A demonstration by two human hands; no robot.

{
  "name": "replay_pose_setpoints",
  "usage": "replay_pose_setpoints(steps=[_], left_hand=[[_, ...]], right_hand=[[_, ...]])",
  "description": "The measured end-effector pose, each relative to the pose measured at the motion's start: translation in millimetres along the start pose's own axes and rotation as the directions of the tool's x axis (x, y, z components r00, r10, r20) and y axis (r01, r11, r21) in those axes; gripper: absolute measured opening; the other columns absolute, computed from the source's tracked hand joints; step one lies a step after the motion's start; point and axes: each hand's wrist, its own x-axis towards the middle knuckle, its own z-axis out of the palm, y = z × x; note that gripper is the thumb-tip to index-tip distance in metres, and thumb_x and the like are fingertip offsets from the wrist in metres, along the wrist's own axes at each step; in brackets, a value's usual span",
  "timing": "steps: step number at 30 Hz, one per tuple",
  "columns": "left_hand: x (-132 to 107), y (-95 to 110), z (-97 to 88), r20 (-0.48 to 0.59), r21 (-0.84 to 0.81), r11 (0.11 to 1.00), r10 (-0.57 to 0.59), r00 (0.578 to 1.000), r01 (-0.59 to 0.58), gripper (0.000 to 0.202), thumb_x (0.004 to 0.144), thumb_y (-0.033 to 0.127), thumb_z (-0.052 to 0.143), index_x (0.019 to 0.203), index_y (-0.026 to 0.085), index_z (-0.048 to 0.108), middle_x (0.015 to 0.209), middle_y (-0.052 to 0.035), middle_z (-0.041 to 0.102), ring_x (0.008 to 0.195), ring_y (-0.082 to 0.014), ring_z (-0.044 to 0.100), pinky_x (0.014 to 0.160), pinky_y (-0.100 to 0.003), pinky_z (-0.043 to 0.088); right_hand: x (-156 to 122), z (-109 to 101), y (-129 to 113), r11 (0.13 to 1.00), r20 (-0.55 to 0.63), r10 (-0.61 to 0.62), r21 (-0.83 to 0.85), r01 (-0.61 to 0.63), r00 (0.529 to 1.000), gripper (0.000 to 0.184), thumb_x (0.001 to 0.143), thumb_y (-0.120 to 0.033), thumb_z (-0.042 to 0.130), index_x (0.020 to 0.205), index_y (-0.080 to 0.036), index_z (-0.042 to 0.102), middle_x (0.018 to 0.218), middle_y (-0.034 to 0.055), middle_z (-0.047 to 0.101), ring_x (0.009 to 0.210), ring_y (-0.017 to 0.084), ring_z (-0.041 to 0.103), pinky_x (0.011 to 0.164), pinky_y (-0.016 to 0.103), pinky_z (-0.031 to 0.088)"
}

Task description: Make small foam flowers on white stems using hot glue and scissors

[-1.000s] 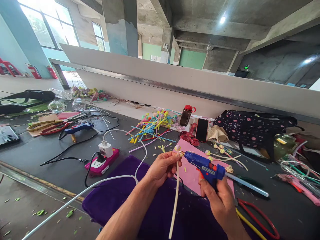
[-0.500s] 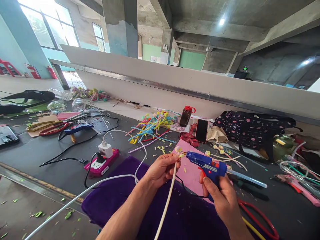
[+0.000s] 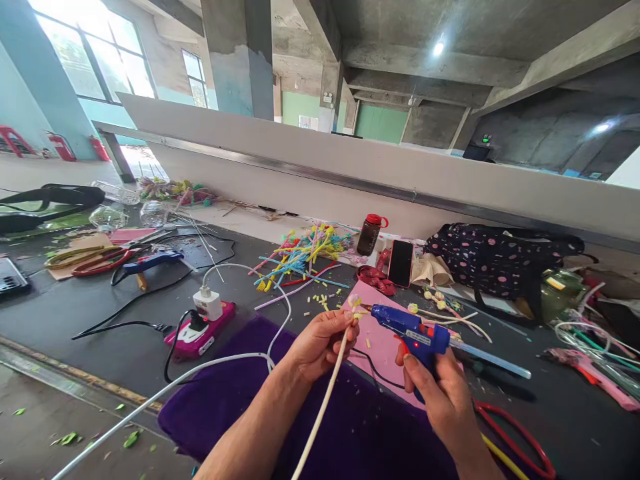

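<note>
Between the thumb and fingers of my left hand (image 3: pixel 325 340) is the top of a long cream stem (image 3: pixel 320 413), with a small pale bud (image 3: pixel 355 301) at its tip. My right hand (image 3: pixel 435 393) is wrapped round the handle of a blue hot glue gun (image 3: pixel 407 327), whose small red light is on. The gun's nozzle points left, very close to the stem just below the bud; whether it touches I cannot tell. A clear glue stick (image 3: pixel 495 357) sticks out of the gun's back. Under both hands lie a pink sheet (image 3: pixel 377 347) and a purple cloth (image 3: pixel 230 400).
A magenta power strip (image 3: pixel 200 333) with a white charger stands left. Behind are colourful stem pieces (image 3: pixel 305 253), a dark bottle (image 3: pixel 370 235), a phone (image 3: pixel 401 263) and a patterned bag (image 3: pixel 495 257). Red-handled scissors (image 3: pixel 520 433) lie right, near a pink glue gun (image 3: pixel 595 373).
The glue gun's nozzle has drawn slightly away from the bud to the right. Both hands keep their hold, and the whole view has shifted a little.
</note>
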Motion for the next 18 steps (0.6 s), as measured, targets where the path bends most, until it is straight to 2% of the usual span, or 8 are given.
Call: replay_pose_setpoints(steps=[2,5,9,12,14,16,18], left_hand=[[0,0,0.6,0.015,-0.013,1.000,0.003,1.000,-0.003,0.015,0.076,0.022,0.063,0.070,0.009,0.056,0.053,0.0023,0.048,0.035,0.0005,0.029,0.028,-0.010,0.016],[-1,1,2.0,0.028,-0.025,1.000,0.008,1.000,-0.008,0.016,0.075,0.021,0.063,0.068,0.009,0.055,0.052,0.0029,0.047,0.035,0.0006,0.028,0.028,-0.010,0.016],[-2,2,2.6,0.035,-0.020,1.000,0.025,0.999,-0.024,0.016,0.076,0.022,0.062,0.069,0.010,0.055,0.052,0.0034,0.045,0.035,0.0004,0.027,0.028,-0.010,0.017],[-4,2,2.0,0.064,0.005,0.996,0.087,0.994,-0.088,0.018,0.076,0.024,0.063,0.067,0.010,0.055,0.054,0.0030,0.046,0.035,0.0003,0.027,0.029,-0.010,0.017],[-5,3,1.8,0.094,0.020,0.989,0.147,0.985,-0.150,0.020,0.076,0.025,0.062,0.064,0.011,0.054,0.053,0.0031,0.045,0.034,0.0002,0.027,0.029,-0.011,0.017],[-6,3,1.9,0.101,0.026,0.982,0.185,0.978,-0.188,0.022,0.076,0.025,0.061,0.062,0.011,0.053,0.051,0.0033,0.044,0.034,0.0000,0.027,0.028,-0.012,0.017],[-6,3,2.1,0.083,0.029,0.979,0.200,0.976,-0.203,0.021,0.076,0.024,0.062,0.063,0.011,0.053,0.052,0.0030,0.045,0.033,0.0001,0.028,0.029,-0.012,0.017]], right_hand=[[2,-2,0,0.998,-0.053,0.000,-0.058,-0.003,0.999,0.024,0.085,-0.042,0.050,0.089,-0.019,0.055,0.060,-0.0004,0.057,0.057,0.016,0.055,0.062,0.030,0.043],[5,-3,1,0.995,-0.052,0.005,-0.094,-0.010,0.999,0.022,0.086,-0.041,0.050,0.089,-0.020,0.055,0.059,-0.0012,0.056,0.058,0.016,0.055,0.064,0.030,0.043],[7,-4,-2,0.998,-0.052,0.021,-0.053,-0.024,0.998,0.022,0.086,-0.040,0.049,0.090,-0.019,0.057,0.058,-0.0023,0.054,0.055,0.014,0.051,0.060,0.028,0.041],[11,-3,-1,0.996,-0.054,0.048,0.073,-0.044,0.997,0.025,0.086,-0.041,0.050,0.091,-0.018,0.058,0.056,-0.0027,0.053,0.052,0.013,0.048,0.054,0.025,0.039],[17,-3,5,0.979,-0.043,0.108,0.179,-0.099,0.993,0.025,0.085,-0.041,0.052,0.093,-0.018,0.058,0.055,-0.0029,0.054,0.051,0.012,0.048,0.052,0.023,0.039],[24,-2,15,0.929,-0.018,0.211,0.315,-0.194,0.977,0.025,0.082,-0.041,0.056,0.093,-0.018,0.058,0.055,-0.0031,0.055,0.051,0.011,0.049,0.049,0.022,0.039],[33,1,27,0.829,0.042,0.334,0.463,-0.315,0.942,0.027,0.077,-0.040,0.063,0.091,-0.018,0.058,0.058,-0.0027,0.058,0.051,0.011,0.051,0.047,0.021,0.041]])
